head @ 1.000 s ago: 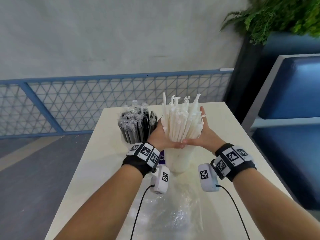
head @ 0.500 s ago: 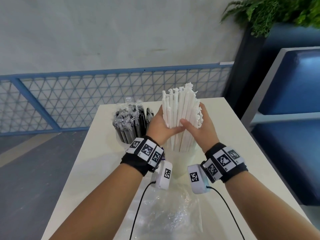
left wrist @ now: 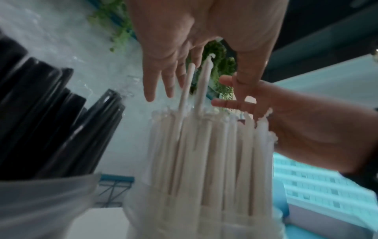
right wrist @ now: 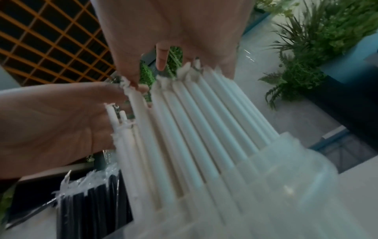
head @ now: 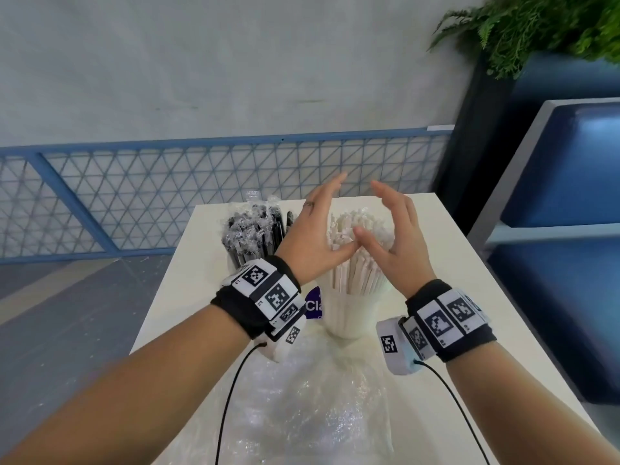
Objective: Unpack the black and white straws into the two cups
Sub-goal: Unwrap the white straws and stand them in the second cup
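A crumpled clear plastic bag (head: 302, 407) lies nearest you on the white table (head: 446, 263). Beyond it, white straws (head: 355, 263) stand in a translucent cup (head: 349, 313). Your left hand (head: 312, 236) and right hand (head: 396, 243) hover above them, fingers spread, holding nothing. Black straws (head: 255, 236) stand just left, their cup (left wrist: 40, 202) beside the white one.

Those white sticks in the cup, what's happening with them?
They are wrapped white straws standing in a clear cup. The person's left hand and right hand hover open around their tops, with no grip on them. Black straws fill a second cup beside it, and an empty plastic bag lies on the table.
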Demonstrator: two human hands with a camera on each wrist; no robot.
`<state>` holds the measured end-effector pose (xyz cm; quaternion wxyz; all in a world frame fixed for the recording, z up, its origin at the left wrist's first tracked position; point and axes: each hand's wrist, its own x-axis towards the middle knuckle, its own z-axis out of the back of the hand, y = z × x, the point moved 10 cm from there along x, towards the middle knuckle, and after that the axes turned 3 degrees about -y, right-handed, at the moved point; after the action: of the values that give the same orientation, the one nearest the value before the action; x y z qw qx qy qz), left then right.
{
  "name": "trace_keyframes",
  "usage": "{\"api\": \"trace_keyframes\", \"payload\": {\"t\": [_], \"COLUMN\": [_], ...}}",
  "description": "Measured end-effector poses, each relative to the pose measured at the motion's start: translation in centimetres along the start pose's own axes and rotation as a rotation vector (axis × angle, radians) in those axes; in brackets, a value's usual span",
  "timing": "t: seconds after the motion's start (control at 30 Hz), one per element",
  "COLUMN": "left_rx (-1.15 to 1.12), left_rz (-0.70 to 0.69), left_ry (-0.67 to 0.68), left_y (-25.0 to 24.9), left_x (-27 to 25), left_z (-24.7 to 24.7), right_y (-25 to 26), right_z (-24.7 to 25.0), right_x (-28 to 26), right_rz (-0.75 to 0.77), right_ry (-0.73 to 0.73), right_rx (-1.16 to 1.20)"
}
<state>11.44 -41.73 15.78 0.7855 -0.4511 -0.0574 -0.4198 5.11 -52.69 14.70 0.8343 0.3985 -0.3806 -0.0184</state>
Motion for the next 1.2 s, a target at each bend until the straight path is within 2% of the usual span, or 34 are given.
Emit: {"api": "trace_keyframes", "payload": {"t": [0.07, 0.1, 0.2, 0.27, 0.33, 0.43, 0.53, 0.6, 0.63, 0.7, 0.8, 0.9, 0.97, 1.07, 1.2], "left_rx": [0.194, 0.299, 0.509, 0.501, 0.354, 0.079, 0.001, -0.053, -0.111, -0.230, -0.291, -0.377, -0.428, -0.493, -0.505], "left_rz": [-0.068, -0.056, 0.085, 0.125, 0.126, 0.197, 0.356, 0.419, 0.445, 0.477, 0.489, 0.457, 0.451, 0.402, 0.369], "left_ry": [0.098, 0.186, 0.476, 0.554, 0.574, 0.489, 0.431, 0.410, 0.397, 0.379, 0.295, 0.203, 0.120, 0.049, -0.006], "left_y": [-0.1, 0.7, 4.2, 5.1, 4.6, 4.4, 6.3, 7.2, 7.5, 8.4, 9.3, 8.0, 7.2, 5.7, 5.1], "left_x": [0.0, -0.2, -1.8, -2.9, -3.4, -3.6, -3.9, -3.5, -3.3, -2.9, -2.8, -2.0, -0.9, 0.3, 0.1], "left_z": [-1.2, -2.3, -5.4, -6.2, -6.0, -4.5, -4.0, -4.7, -5.2, -6.1, -6.4, -5.4, -4.3, -2.9, -2.2], "right_y": [0.3, -0.2, -3.2, -2.9, -2.2, -3.1, -5.0, -5.8, -6.0, -6.4, -7.0, -6.1, -5.4, -3.8, -1.6], "right_z": [-0.4, -1.2, -4.4, -4.7, -3.3, -1.4, -2.6, -4.0, -4.6, -5.1, -4.1, -2.6, -2.0, -1.2, -0.1], "right_x": [0.0, -0.1, -1.7, -1.8, -1.4, -2.0, -3.6, -4.4, -4.4, -4.0, -3.5, -2.5, -1.7, -0.6, 0.4], "right_rz": [0.048, 0.022, -0.106, -0.082, -0.153, -0.299, -0.454, -0.463, -0.444, -0.426, -0.456, -0.457, -0.448, -0.378, -0.232], "right_ry": [0.012, 0.074, 0.375, 0.371, 0.254, 0.175, 0.360, 0.488, 0.501, 0.435, 0.264, 0.150, 0.109, 0.062, 0.024], "right_rx": [-0.137, -0.223, -0.461, -0.375, -0.118, 0.167, 0.203, 0.093, 0.056, 0.050, 0.088, 0.288, 0.401, 0.440, 0.359]}}
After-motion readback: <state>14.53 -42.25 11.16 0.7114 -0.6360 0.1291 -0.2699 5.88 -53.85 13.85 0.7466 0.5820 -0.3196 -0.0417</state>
